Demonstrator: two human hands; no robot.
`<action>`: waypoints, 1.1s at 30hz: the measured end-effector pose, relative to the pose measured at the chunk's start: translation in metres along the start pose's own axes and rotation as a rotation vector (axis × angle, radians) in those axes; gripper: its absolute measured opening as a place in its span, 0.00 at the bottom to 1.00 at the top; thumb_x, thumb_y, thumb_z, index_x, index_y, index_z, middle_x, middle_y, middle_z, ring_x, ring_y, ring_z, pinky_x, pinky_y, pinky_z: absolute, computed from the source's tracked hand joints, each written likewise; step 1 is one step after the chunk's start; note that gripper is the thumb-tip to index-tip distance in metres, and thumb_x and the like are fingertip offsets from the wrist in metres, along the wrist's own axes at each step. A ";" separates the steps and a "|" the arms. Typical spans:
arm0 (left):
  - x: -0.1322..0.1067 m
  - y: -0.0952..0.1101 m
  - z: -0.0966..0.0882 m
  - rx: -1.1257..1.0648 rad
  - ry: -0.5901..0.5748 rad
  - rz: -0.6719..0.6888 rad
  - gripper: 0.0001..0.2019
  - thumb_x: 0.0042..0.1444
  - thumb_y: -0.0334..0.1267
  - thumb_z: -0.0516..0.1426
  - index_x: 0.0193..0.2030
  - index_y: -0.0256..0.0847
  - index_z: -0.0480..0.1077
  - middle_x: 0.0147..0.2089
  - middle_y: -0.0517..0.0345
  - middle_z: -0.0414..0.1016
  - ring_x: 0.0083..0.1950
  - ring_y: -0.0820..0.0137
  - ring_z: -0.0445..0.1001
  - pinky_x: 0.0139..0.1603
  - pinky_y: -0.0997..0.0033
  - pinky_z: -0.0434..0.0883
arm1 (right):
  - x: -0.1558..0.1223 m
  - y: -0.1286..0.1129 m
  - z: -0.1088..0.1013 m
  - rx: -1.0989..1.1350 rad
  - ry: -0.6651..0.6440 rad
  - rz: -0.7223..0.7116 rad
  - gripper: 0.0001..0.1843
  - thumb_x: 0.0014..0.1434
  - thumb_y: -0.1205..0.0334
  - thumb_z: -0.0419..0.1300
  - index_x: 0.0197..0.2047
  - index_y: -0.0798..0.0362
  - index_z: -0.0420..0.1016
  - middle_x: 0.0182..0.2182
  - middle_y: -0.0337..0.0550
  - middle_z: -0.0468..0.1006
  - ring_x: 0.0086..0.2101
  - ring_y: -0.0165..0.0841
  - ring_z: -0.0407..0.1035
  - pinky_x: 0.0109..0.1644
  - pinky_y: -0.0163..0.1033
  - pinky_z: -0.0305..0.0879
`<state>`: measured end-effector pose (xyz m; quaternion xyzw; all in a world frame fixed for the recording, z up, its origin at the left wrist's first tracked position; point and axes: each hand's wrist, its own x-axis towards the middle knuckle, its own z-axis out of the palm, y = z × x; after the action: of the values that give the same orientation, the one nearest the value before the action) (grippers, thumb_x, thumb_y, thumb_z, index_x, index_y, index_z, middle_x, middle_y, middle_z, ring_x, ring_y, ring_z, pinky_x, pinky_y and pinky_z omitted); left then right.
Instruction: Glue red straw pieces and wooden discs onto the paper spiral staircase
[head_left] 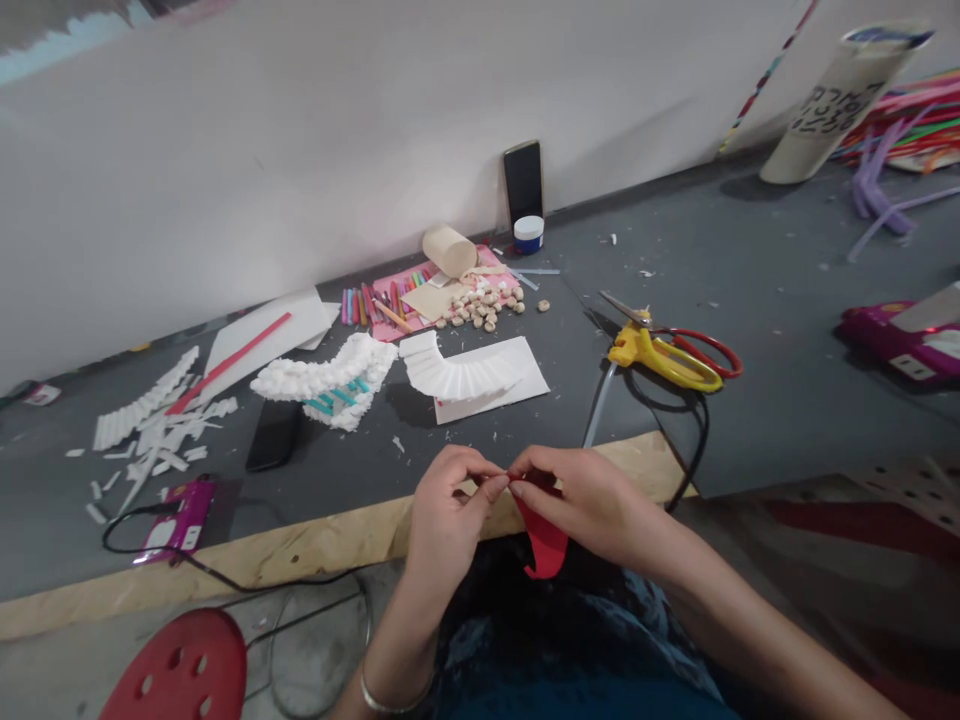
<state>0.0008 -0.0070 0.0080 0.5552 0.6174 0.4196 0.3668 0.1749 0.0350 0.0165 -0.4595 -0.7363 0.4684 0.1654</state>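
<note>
Both of my hands meet over my lap at the near edge of a grey table (750,300). My left hand (446,510) and my right hand (581,495) pinch the top edge of a red paper strip (544,545), fingertips almost touching. The strip hangs down and curls below my right hand. A bangle sits on my left wrist. On the table just beyond lie a pleated white paper fan (461,370) on a white sheet and a ruffled white paper piece (330,375) with teal strips.
A yellow glue gun (652,352) and red-handled scissors (701,345) lie right of centre with a black cable. Coloured pens (367,303), a tape roll (448,248), small beads, a phone and jar stand by the wall. White paper scraps (150,420), a black phone, a red stool (184,665).
</note>
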 end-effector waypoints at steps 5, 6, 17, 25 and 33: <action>0.001 -0.002 -0.002 -0.023 -0.018 -0.051 0.07 0.54 0.42 0.63 0.30 0.41 0.75 0.37 0.57 0.69 0.35 0.71 0.71 0.25 0.78 0.68 | -0.001 0.000 -0.003 0.012 -0.012 -0.027 0.09 0.60 0.63 0.55 0.38 0.49 0.77 0.30 0.37 0.81 0.31 0.30 0.72 0.33 0.33 0.60; 0.002 -0.002 -0.003 -0.026 -0.021 -0.056 0.07 0.54 0.42 0.63 0.30 0.41 0.75 0.37 0.57 0.69 0.35 0.72 0.71 0.25 0.78 0.68 | -0.001 0.001 -0.003 0.012 -0.013 -0.029 0.08 0.60 0.64 0.55 0.39 0.49 0.77 0.31 0.37 0.81 0.31 0.30 0.72 0.33 0.33 0.60; 0.004 0.004 -0.004 -0.029 -0.085 -0.057 0.09 0.52 0.41 0.64 0.29 0.39 0.71 0.34 0.60 0.68 0.31 0.75 0.68 0.24 0.79 0.64 | 0.000 0.004 -0.005 -0.005 -0.013 -0.098 0.08 0.58 0.67 0.56 0.37 0.50 0.77 0.34 0.41 0.82 0.34 0.32 0.73 0.34 0.34 0.61; 0.004 0.007 -0.004 -0.122 -0.151 -0.154 0.11 0.51 0.41 0.65 0.30 0.38 0.68 0.33 0.61 0.68 0.26 0.78 0.66 0.23 0.79 0.65 | -0.001 0.005 -0.007 -0.029 0.015 -0.191 0.09 0.59 0.68 0.56 0.34 0.51 0.78 0.33 0.42 0.82 0.35 0.34 0.73 0.38 0.37 0.64; 0.002 0.011 -0.003 -0.061 -0.196 -0.222 0.09 0.51 0.41 0.62 0.30 0.39 0.68 0.30 0.62 0.71 0.25 0.76 0.67 0.25 0.77 0.66 | -0.002 0.006 -0.006 -0.141 0.056 -0.268 0.07 0.63 0.65 0.58 0.38 0.51 0.78 0.33 0.42 0.82 0.36 0.35 0.73 0.45 0.42 0.62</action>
<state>0.0020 -0.0050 0.0190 0.5102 0.6233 0.3388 0.4863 0.1826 0.0373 0.0148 -0.3807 -0.8171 0.3762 0.2143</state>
